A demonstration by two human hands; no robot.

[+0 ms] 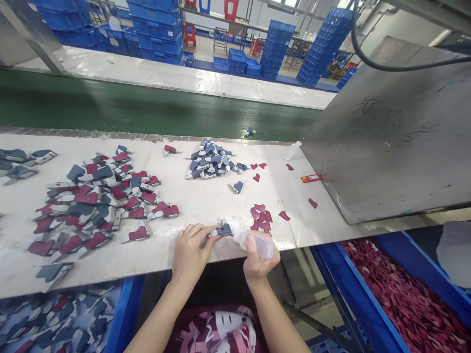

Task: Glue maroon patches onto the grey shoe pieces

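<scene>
My left hand pinches a small blue-grey and white part near the front edge of the white table. In my right hand is a translucent squeeze bottle, tilted so its nozzle points at that part, very close to it. Whether the tip touches cannot be made out. Loose dark red pieces lie just beyond the bottle. A pile of blue-grey parts sits farther back, with a single similar part in front of it. To the left spreads a large heap of red and blue-grey parts.
A metal box stands at the right, with a small red packet beside it. A green conveyor runs behind the table. Blue bins hold red pieces at lower right and mixed parts at lower left.
</scene>
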